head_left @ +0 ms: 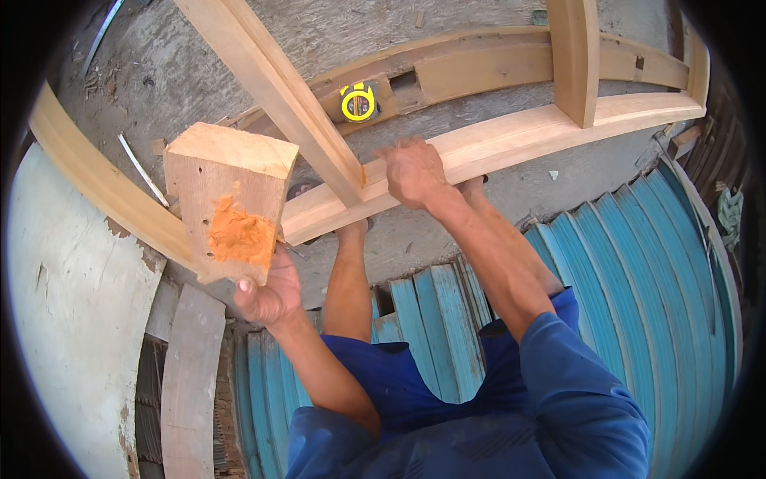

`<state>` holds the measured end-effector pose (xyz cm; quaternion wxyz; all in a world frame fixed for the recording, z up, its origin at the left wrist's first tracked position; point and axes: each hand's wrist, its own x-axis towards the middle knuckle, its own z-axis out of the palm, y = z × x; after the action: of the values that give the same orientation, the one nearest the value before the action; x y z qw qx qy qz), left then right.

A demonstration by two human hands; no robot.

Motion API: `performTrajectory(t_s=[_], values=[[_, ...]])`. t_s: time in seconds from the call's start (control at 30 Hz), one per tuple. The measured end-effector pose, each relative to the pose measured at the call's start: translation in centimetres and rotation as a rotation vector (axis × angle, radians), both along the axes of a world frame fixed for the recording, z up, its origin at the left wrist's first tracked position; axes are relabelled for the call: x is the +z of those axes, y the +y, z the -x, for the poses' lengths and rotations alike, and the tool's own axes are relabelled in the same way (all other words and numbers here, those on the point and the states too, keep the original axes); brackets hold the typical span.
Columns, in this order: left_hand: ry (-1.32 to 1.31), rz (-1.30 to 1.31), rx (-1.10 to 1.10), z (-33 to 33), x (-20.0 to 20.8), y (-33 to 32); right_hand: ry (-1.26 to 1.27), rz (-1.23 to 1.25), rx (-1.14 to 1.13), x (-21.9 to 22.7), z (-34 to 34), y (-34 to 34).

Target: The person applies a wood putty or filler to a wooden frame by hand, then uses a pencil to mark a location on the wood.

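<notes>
Far left: pale whitewashed slab [72, 319], paint chipped at its edge, with a weathered grey plank [191, 383] just beside it. Rough grey concrete floor [183, 72] across the far side, scattered with wood chips and a thin metal strip [142, 169]. Left hand [270, 294] clamped under a chunky wooden block [227, 199], raised near left, its front face smeared orange. Light timber frame [495, 140] lies on the floor: long rail running left to right, a diagonal bar [279, 88] crossing over it, an upright piece [576, 56] far right. Yellow tape measure [358, 103] sits on a darker notched beam [479, 64] beyond. Right hand [411, 172] fingers curled, pressing down on the rail at the joint. Near right: blue corrugated sheeting [630, 271], ribbed and worn. Bare foot [352, 231] tucked under the rail.
</notes>
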<state>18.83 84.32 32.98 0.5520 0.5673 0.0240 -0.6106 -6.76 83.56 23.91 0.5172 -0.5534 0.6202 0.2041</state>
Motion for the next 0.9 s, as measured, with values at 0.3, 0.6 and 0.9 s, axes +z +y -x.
performTrajectory(t_s=[0.3,0.6,0.9], values=[[-0.020,-0.016,-0.017,-0.3,0.2,0.3,-0.198,-0.034,0.163,-6.8,-0.5,2.0],[-0.031,-0.022,-0.020,-0.2,0.4,-0.1,-0.374,0.087,0.530,-6.1,-0.2,0.8],[-0.023,-0.020,-0.023,-0.1,0.3,0.0,-0.188,-0.092,0.280,-7.6,0.2,0.9]])
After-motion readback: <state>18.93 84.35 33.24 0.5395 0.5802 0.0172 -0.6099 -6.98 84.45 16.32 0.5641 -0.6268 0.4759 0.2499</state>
